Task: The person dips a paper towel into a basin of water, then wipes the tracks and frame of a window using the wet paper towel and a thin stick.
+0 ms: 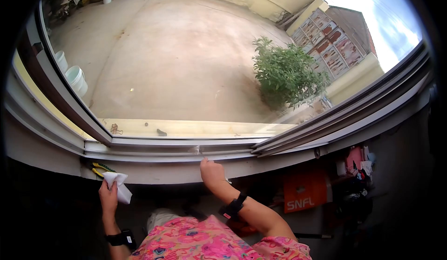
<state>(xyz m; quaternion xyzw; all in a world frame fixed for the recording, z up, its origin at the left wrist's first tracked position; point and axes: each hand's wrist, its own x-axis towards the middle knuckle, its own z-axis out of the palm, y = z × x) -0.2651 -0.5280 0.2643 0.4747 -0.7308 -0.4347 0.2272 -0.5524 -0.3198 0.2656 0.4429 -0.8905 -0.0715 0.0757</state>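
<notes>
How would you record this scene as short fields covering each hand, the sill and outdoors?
Left hand: holds white cloth or paper
Right hand: at the window track; grip unclear
Sill: yellow-and-black tool near the left hand
Outdoors: leafy bush, pale buckets, rust-patched gate

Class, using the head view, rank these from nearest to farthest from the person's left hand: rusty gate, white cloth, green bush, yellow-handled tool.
1. White cloth: in the left hand.
2. Yellow-handled tool: at left, just beyond the hand.
3. Green bush: outside, to the right.
4. Rusty gate: outside, behind the bush.
</notes>
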